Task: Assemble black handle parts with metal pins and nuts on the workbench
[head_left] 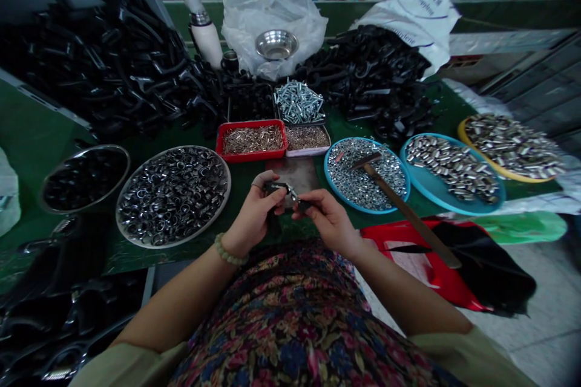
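Note:
My left hand [254,213] and my right hand [325,217] meet just above the near edge of the green table [31,139]. Both are closed on one small black part [278,188] with a silver metal piece [292,193] at its middle. The left fingers wrap the part's left end, and a bead bracelet sits on that wrist. The right fingers pinch the part's right end. A small metal plate [297,172] lies on the table right behind the hands.
A round tray of dark metal rings [172,193] lies left, a red tray of small pins [252,139] behind. A hammer [399,202] rests on a blue dish of nuts [363,172]. Piles of black plastic parts [113,60] fill the back.

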The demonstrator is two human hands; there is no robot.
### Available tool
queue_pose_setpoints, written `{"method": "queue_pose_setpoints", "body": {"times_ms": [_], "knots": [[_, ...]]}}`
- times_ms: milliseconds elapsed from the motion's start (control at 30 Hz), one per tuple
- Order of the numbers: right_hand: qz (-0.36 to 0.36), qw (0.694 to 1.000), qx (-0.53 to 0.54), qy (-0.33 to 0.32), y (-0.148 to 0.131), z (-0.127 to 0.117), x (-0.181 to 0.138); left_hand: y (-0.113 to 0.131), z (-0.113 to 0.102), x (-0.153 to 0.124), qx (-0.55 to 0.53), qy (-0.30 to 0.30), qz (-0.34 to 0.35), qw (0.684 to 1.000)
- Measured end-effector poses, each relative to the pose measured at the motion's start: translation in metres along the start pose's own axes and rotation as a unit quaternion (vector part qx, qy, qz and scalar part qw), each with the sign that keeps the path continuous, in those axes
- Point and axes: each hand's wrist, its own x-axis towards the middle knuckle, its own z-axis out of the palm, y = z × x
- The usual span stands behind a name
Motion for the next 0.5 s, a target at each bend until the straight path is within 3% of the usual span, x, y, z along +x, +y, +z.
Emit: {"method": "queue_pose_setpoints", "body": {"times_ms": [100,200,367,433,500], "knots": [[-0.062,0.991,-0.113,0.025,0.001,0.004,-0.004,-0.008,0.003,-0.001,-0.01,0.014,0.032,0.999],[-0.083,0.98,-0.18,0.015,0.003,0.003,-0.008,-0.01,-0.001,0.0,0.024,0.005,0.005,1.0],[-0.102,0.95,-0.251,-0.157,0.008,-0.014,-0.006,0.002,-0.021,0.003,0.193,-0.073,-0.066,0.976],[-0.095,0.95,-0.227,-0.195,0.007,-0.02,-0.004,0.007,-0.026,0.001,0.248,-0.105,-0.068,0.961],[-0.044,0.973,-0.12,-0.189,0.006,-0.021,-0.003,0.009,-0.026,-0.003,0.27,-0.133,-0.046,0.952]]}}
